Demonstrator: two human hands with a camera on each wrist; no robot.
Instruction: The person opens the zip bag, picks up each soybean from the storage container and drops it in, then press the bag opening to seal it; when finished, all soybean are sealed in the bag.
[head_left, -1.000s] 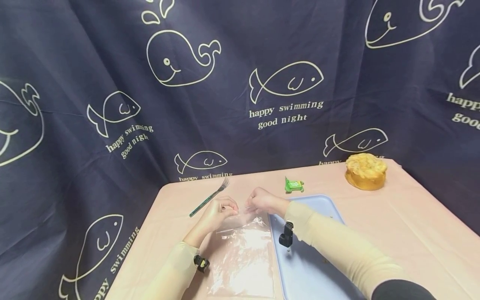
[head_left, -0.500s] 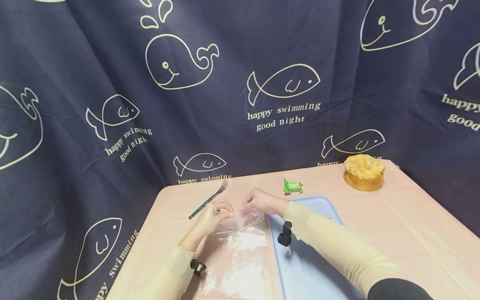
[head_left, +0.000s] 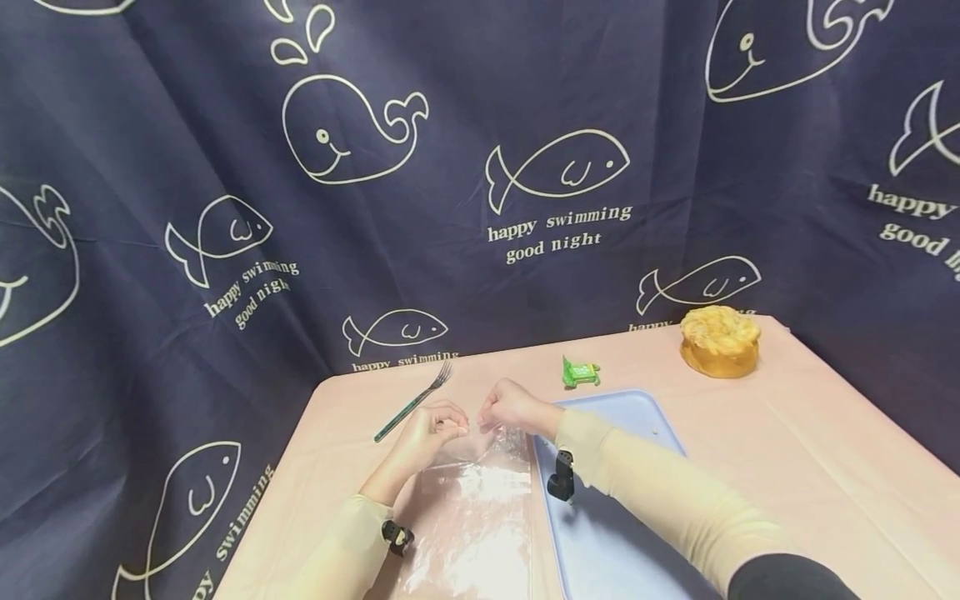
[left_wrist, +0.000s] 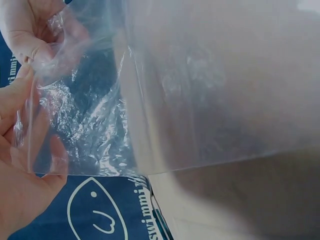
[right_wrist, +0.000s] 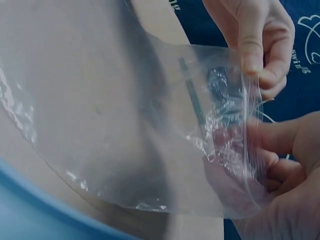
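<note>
A clear zip-top plastic bag (head_left: 472,533) hangs from both hands above the pink-covered table, its closure edge uppermost. My left hand (head_left: 423,433) pinches the zip edge between thumb and fingertips. Close beside it, my right hand (head_left: 513,406) pinches the same edge. In the left wrist view, the right hand (left_wrist: 35,30) shows above the left hand (left_wrist: 25,175), with the crinkled bag (left_wrist: 90,130) stretching away to the right. The right wrist view shows the zip strip of the bag (right_wrist: 244,125) running between the left hand (right_wrist: 260,42) and the right hand (right_wrist: 295,170). No contents are visible inside it.
A blue tray (head_left: 615,533) with a few crumbs lies under the right forearm. Beyond the left hand is a fork (head_left: 412,404) with a dark green handle. Behind the tray sits a small green wrapped packet (head_left: 581,372). A round bread (head_left: 720,343) stands at the back right.
The head view has shifted slightly. The right fingertips have come a little nearer the left ones along the zip edge, and the bag has moved slightly left. Both hands keep their pinch.
</note>
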